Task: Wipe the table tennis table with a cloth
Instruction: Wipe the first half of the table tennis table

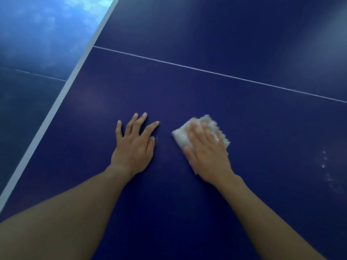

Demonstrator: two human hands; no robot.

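Two hands: I am working with both on the blue table tennis surface (pixel 206 94), near its white edge line (pixel 56 107).
Right hand (pixel 206 152): I am pressing it flat, grip spread wide over the white cloth (pixel 183 136), pinning rather than clasping it.
Left hand (pixel 134 147): I am bracing it open and empty, just beside the cloth.
Blur: the right hand is smearing, so I judge a stroke is under way.
Doing it well: I am keeping even pressure, overlapping passes.
Pale specks (pixel 325 166): these are waiting at the right; I judge they need wiping.
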